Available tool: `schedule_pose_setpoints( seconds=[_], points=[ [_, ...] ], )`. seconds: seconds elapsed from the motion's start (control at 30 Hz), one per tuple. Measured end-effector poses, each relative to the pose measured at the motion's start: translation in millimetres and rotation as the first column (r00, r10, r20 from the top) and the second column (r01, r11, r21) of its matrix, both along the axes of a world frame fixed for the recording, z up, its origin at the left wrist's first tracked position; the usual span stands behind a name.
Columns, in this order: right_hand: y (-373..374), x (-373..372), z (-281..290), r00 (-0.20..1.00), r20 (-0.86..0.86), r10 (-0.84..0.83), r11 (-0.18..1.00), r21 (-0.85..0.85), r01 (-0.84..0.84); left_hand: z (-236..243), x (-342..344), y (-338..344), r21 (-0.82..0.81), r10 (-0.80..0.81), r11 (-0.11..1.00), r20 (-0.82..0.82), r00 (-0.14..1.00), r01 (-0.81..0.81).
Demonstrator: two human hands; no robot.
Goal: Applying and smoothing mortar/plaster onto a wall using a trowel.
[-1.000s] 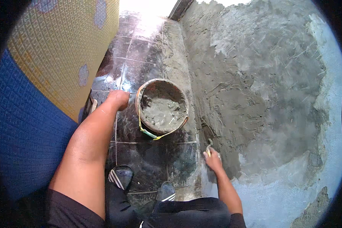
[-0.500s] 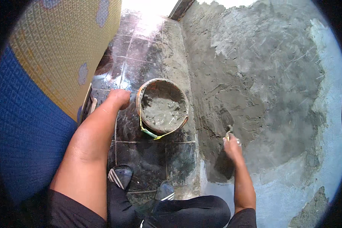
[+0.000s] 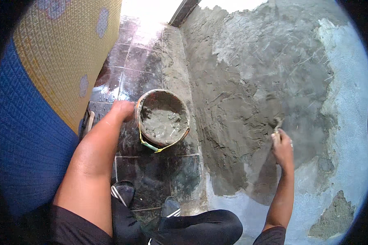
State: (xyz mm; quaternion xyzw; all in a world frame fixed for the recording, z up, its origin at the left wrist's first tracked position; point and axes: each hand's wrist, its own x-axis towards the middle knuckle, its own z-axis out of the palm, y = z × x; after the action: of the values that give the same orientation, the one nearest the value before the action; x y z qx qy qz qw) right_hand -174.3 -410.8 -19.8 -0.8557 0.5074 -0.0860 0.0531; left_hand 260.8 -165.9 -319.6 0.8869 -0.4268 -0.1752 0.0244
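Observation:
My right hand grips the pale handle of a trowel, whose blurred blade is against the grey mortar surface on the right. My left hand is beside the left rim of an orange-rimmed bucket; its fingers curl down out of sight, so I cannot tell what they touch. The bucket stands on dark tiles and contains wet grey mortar. Its wire handle with a green grip lies down toward me.
A yellow and blue patterned mat stands upright along the left. Glossy dark floor tiles run toward a bright area beside a dark edge at the back. My sandaled feet are below. Pale blue paint borders the mortar.
My right hand and trowel have moved up and to the right across the mortar. My left hand is slightly lower and left, and the bucket appears further left as the view shifts.

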Motion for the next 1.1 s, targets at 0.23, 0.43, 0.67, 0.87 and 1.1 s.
schedule_pose_setpoints(
  seconds=[0.23,0.43,0.67,0.87,1.1],
  points=[
    [3,11,-41,0.996,0.091,0.017,0.991,-0.136,-0.004,-10,9,-3,0.087,-0.011,0.996,-0.039,0.999,0.014],
    [-26,38,-129,0.935,-0.344,0.082,0.997,0.022,-0.079,1,3,-7,0.090,0.017,0.996,-0.042,0.999,-0.013],
    [-50,73,-78,0.914,-0.406,-0.012,0.999,-0.044,-0.007,-12,4,-4,0.040,0.033,0.999,-0.056,0.998,-0.031],
    [-59,67,8,0.992,-0.097,0.076,0.949,-0.299,-0.102,-11,9,-5,0.091,-0.034,0.995,-0.058,0.998,0.039],
    [-32,40,-48,0.933,0.297,0.204,0.960,-0.247,-0.131,-4,3,-3,0.034,-0.029,0.999,-0.019,0.999,0.030]
  ],
)
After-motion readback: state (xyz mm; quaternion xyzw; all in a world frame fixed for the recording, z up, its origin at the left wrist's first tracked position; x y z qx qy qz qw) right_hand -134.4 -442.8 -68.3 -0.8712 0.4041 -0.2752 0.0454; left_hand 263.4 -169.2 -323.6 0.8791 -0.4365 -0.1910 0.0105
